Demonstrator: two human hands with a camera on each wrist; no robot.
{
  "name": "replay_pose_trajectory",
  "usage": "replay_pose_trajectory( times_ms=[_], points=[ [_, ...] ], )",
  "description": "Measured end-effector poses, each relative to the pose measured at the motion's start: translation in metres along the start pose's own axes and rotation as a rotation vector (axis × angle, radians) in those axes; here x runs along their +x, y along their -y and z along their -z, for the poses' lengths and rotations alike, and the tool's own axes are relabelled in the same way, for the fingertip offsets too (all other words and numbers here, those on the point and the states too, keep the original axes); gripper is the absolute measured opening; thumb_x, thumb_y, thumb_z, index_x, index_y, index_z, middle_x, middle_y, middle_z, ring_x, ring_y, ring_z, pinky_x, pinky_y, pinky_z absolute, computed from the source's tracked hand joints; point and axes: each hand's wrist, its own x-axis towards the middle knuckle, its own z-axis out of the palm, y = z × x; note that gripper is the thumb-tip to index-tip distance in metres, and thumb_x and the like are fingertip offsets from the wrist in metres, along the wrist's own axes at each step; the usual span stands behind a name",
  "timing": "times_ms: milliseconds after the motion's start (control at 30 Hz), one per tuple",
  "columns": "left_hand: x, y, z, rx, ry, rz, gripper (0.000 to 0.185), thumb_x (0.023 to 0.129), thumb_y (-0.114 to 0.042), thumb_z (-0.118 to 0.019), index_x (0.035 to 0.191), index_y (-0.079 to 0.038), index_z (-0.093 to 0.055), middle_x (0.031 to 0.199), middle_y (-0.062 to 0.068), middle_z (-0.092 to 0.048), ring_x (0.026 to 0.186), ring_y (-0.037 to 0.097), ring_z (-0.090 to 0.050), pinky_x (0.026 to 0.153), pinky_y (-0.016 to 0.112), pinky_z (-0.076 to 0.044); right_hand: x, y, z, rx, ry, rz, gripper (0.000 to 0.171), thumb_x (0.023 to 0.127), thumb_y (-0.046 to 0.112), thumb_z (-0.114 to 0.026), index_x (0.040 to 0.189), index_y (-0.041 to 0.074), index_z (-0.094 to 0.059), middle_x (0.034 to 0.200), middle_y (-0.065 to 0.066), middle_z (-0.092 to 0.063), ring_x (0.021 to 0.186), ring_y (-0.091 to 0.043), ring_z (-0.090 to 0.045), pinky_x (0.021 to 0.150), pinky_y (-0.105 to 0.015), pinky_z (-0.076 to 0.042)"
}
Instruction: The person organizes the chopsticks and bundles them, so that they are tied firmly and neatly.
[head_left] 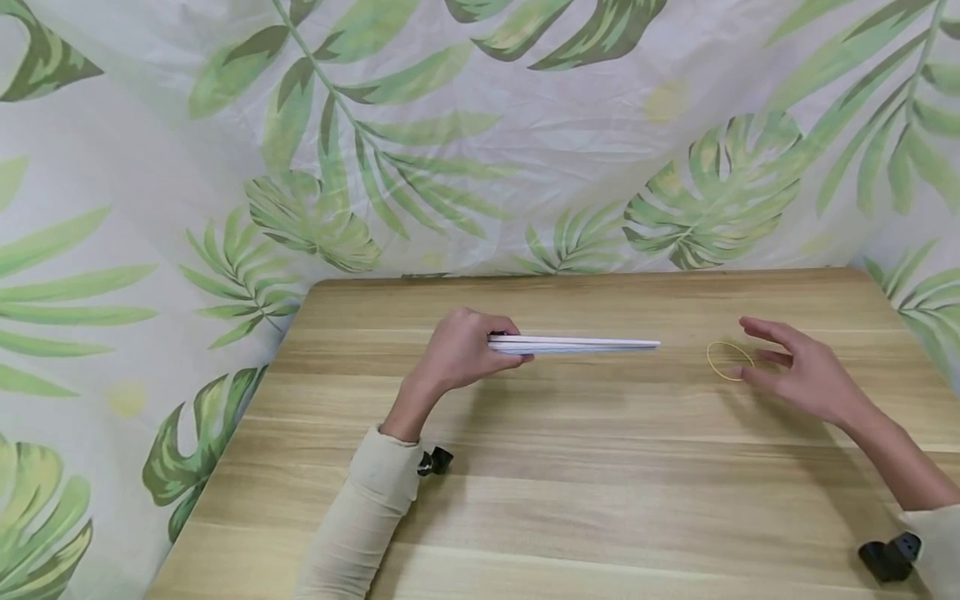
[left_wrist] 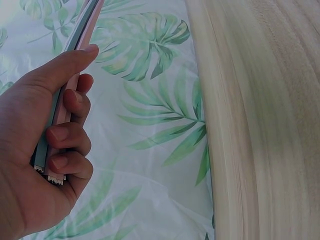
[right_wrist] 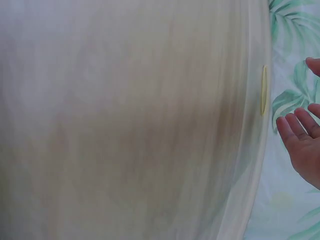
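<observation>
Left hand (head_left: 457, 354) grips one end of a thin flat bundle of strips (head_left: 573, 343), thumb on top, fingers (left_wrist: 70, 135) curled under, bundle held level above the wooden table (head_left: 525, 500) and pointing toward the right hand. The left wrist view shows at least 2 strips, 1 pink and 1 teal, pinched side by side. Right hand (head_left: 802, 375) is open, fingers spread and relaxed, holding nothing, just beside a yellow rubber band (head_left: 729, 360) that lies flat on the table. Band sits near the free end of the bundle but apart from it. Leaf-print cloth (head_left: 450, 150) hangs behind the table.

Judgement: the step in hand looks like picking up the band. To do it well, pinch the band's near edge with thumb and forefinger, lift it clear, and keep the left grip firm so the strips stay aligned and level.
</observation>
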Motion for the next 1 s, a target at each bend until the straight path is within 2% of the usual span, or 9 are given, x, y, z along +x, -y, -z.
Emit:
replay_pose_trajectory(
  times_ms=[233,333,367,533,800,1000],
  points=[
    [0.001,0.000,0.001,-0.009,0.001,-0.005,0.018,0.087,-0.034,-0.091,0.089,-0.019,-0.082,0.077,-0.009,-0.078,0.057,0.001,-0.051,0.059,0.022,-0.042,0.007,-0.011,0.004,-0.090,0.012,-0.017,0.066,0.093,0.014,-0.085,0.149,-0.007,-0.055,0.148,-0.036,-0.057,0.105,0.032,-0.044,0.085,0.004,-0.042],
    [0.000,0.000,0.001,-0.009,0.004,-0.002,0.018,0.086,-0.034,-0.091,0.089,-0.019,-0.082,0.078,-0.009,-0.077,0.057,0.000,-0.051,0.058,0.021,-0.042,0.010,-0.015,0.004,-0.133,0.017,-0.017,0.062,0.093,0.014,-0.085,0.146,-0.006,-0.059,0.143,-0.036,-0.062,0.101,0.028,-0.047,0.082,0.004,-0.043],
    [0.000,0.000,0.001,-0.007,0.004,-0.001,0.017,0.086,-0.034,-0.091,0.089,-0.019,-0.082,0.077,-0.010,-0.077,0.057,0.000,-0.051,0.058,0.021,-0.041,0.011,-0.016,0.005,-0.150,0.017,-0.011,0.061,0.092,0.014,-0.085,0.144,-0.006,-0.060,0.140,-0.036,-0.064,0.098,0.024,-0.053,0.081,0.003,-0.043],
    [-0.001,0.000,0.001,0.004,0.007,-0.001,0.017,0.085,-0.033,-0.092,0.087,-0.021,-0.081,0.074,-0.011,-0.075,0.056,0.000,-0.050,0.058,0.021,-0.040,0.018,-0.022,0.003,-0.219,0.027,0.009,0.053,0.091,0.015,-0.087,0.136,-0.003,-0.068,0.127,-0.032,-0.073,0.094,0.014,-0.062,0.077,0.001,-0.044],
    [-0.001,-0.001,-0.001,-0.005,0.005,0.000,0.016,0.084,-0.032,-0.093,0.087,-0.021,-0.081,0.074,-0.012,-0.075,0.056,0.000,-0.051,0.057,0.020,-0.041,0.024,-0.027,0.002,-0.228,0.008,0.043,0.041,0.090,0.008,-0.086,0.127,-0.005,-0.073,0.116,-0.028,-0.078,0.089,0.022,-0.056,0.073,-0.003,-0.049],
    [0.000,-0.001,-0.002,-0.007,0.002,-0.007,0.016,0.084,-0.032,-0.093,0.088,-0.021,-0.082,0.075,-0.012,-0.076,0.056,-0.001,-0.050,0.057,0.020,-0.041,0.030,-0.031,0.002,-0.236,0.005,0.075,0.035,0.090,0.005,-0.085,0.122,-0.004,-0.076,0.107,-0.019,-0.081,0.087,0.019,-0.059,0.072,-0.003,-0.049]
  ],
)
